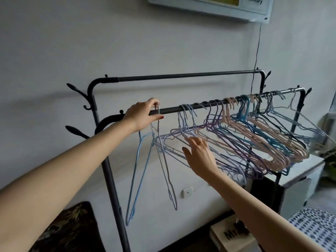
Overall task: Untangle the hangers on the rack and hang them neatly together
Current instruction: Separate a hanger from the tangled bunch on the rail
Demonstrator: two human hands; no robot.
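A black clothes rack has a front rail (172, 109) carrying many thin wire hangers. My left hand (143, 115) pinches the hook of a pale lilac hanger (164, 160) at the rail's left end; a light blue hanger (135, 171) dangles tangled beside it, below my wrist. My right hand (199, 153) reaches into a bunch of lilac hangers (183, 124) further right, fingers spread and touching their wires without a clear grip. Pink, blue and purple hangers (258, 140) crowd the rail's right half, slanting and overlapping.
A second, higher rear rail (181, 76) runs behind, bare. Side hooks (76, 90) stick out from the left post. A white cabinet (300, 171) stands under the right end, a cardboard box (229, 233) on the floor, an air conditioner (209, 6) on the wall above.
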